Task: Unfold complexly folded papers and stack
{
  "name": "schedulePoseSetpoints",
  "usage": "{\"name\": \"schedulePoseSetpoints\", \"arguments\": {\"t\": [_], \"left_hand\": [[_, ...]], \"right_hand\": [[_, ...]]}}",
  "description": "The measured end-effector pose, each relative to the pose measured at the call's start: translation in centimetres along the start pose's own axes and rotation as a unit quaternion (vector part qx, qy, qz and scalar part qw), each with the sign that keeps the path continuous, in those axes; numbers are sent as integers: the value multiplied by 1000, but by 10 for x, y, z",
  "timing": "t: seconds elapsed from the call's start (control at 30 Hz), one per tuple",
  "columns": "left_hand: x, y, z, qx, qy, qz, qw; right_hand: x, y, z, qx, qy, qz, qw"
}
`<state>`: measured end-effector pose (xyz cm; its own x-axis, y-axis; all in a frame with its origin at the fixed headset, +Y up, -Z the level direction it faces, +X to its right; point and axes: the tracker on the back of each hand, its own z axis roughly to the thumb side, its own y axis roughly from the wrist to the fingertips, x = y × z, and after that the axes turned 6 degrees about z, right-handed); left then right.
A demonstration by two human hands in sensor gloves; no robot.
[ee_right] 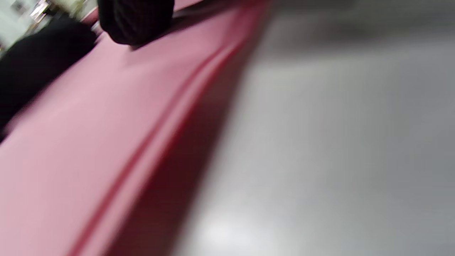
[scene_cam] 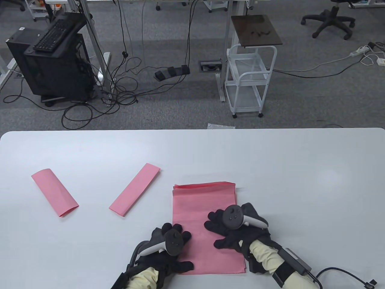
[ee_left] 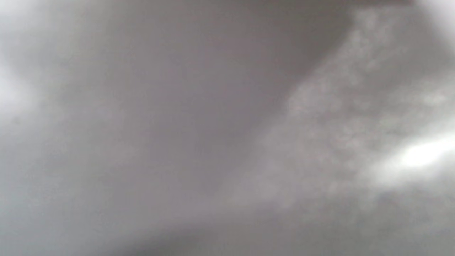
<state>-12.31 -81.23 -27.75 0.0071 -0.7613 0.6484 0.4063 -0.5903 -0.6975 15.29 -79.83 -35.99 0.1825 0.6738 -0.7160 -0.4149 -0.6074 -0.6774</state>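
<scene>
A stack of unfolded pink papers (scene_cam: 204, 201) lies flat on the white table (scene_cam: 300, 180), near the front. My left hand (scene_cam: 173, 242) rests flat on the stack's left edge with its fingers spread. My right hand (scene_cam: 225, 228) rests flat on the stack's right part, also spread. Neither hand grips anything. Two folded pink papers lie to the left, one at the far left (scene_cam: 54, 192) and one nearer the stack (scene_cam: 134, 189). The right wrist view shows the stack's layered edge (ee_right: 106, 142) and a gloved fingertip (ee_right: 135, 21) on it. The left wrist view is a grey blur.
The table's far edge (scene_cam: 192, 130) borders an office floor with cables, a white cart (scene_cam: 249, 78) and a black computer stand (scene_cam: 54, 60). A cable (scene_cam: 340, 271) trails from my right wrist at the front right.
</scene>
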Motion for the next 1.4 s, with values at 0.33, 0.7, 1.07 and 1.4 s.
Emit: {"name": "schedulePoseSetpoints", "arguments": {"t": [0.33, 0.7, 1.07, 1.4], "left_hand": [[0, 0, 0, -2, 2, 0, 1000], [0, 0, 0, -1, 1, 0, 1000], [1, 1, -1, 3, -4, 1, 1000], [1, 1, -1, 2, -7, 2, 1000]], "right_hand": [[13, -8, 2, -20, -39, -53, 998], [9, 36, 42, 21, -71, 42, 996], [61, 62, -13, -83, 87, -21, 992], [65, 48, -2, -54, 87, -61, 993]]}}
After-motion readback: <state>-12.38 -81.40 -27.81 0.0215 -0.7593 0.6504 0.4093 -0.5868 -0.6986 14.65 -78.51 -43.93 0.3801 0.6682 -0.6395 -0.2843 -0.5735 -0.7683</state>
